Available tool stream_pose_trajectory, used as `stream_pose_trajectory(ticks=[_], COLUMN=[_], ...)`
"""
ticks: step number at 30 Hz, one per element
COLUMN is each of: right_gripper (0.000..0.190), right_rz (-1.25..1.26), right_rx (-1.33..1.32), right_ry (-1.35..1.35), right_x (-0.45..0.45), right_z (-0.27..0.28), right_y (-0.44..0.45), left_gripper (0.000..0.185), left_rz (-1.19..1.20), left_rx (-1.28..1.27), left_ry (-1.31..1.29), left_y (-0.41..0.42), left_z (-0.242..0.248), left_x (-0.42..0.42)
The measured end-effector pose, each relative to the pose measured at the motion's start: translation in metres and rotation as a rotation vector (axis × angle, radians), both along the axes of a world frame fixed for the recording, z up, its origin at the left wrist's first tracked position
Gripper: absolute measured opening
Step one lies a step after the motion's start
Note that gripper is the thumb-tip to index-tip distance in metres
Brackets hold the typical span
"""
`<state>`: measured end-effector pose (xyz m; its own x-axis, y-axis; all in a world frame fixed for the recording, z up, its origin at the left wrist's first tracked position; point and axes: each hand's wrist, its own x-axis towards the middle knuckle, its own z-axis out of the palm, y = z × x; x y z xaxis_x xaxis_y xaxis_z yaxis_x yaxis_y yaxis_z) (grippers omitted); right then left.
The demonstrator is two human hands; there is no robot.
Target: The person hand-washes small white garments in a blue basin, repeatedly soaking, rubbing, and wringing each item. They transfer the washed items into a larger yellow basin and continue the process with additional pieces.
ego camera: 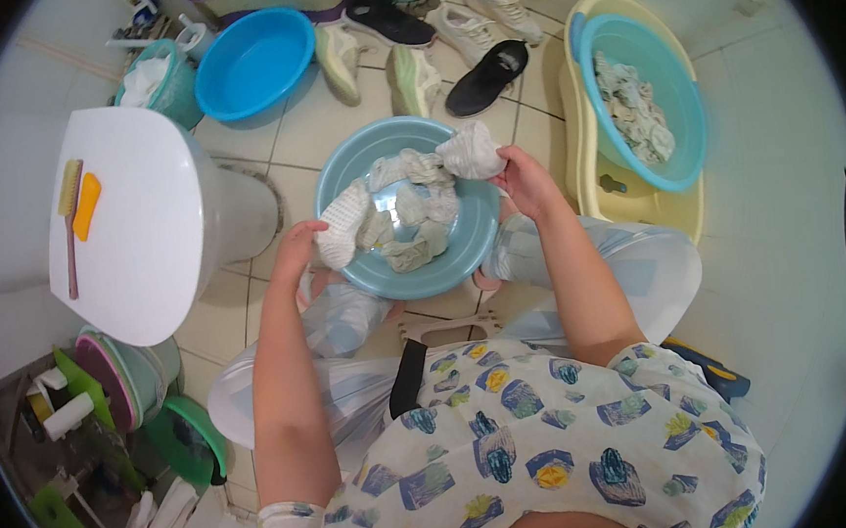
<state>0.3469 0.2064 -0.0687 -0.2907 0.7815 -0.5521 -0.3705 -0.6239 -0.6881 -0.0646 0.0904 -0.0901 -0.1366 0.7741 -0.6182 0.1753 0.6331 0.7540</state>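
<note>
A round blue-green plastic basin (480,219) stands on the tiled floor between my feet. Several light, wet-looking cloth pieces, apparently socks (415,250), lie in a loose ring inside it. My left hand (298,247) grips a white textured cloth piece (343,229) over the basin's left rim. At the upper right rim, my right hand (524,180) holds a bunched white cloth piece (471,150) between thumb and fingers.
Several shoes (487,78) lie beyond the basin. A bright blue basin (254,62) is at the upper left. On the right, a turquoise basin (688,113) with wet cloths rests in a yellow tub (636,212). A brush (70,230) lies on the white toilet lid (148,232).
</note>
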Motion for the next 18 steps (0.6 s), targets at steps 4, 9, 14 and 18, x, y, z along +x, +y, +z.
stream_pose_trajectory(ticks=[4,9,14,18], right_gripper=[0.016,0.019,0.023,0.026], right_rz=[0.093,0.290,0.257,0.233], right_rx=[0.155,0.441,0.198,0.076], right_ry=[-0.346,-0.873,-0.594,-0.412], right_x=[0.025,0.035,0.003,-0.031], right_z=[0.026,0.031,-0.009,-0.030], right_y=[-0.036,-0.063,-0.069,-0.083], left_gripper=[0.034,0.035,0.032,0.033], left_rz=[-0.338,-0.432,-0.386,-0.401], left_rx=[-0.073,0.060,0.490,0.174], left_ry=[0.421,0.697,1.076,0.424], left_y=[0.001,0.019,0.023,0.012], left_z=[-0.062,-0.089,-0.052,-0.021], left_x=[-0.020,-0.025,-0.004,0.054])
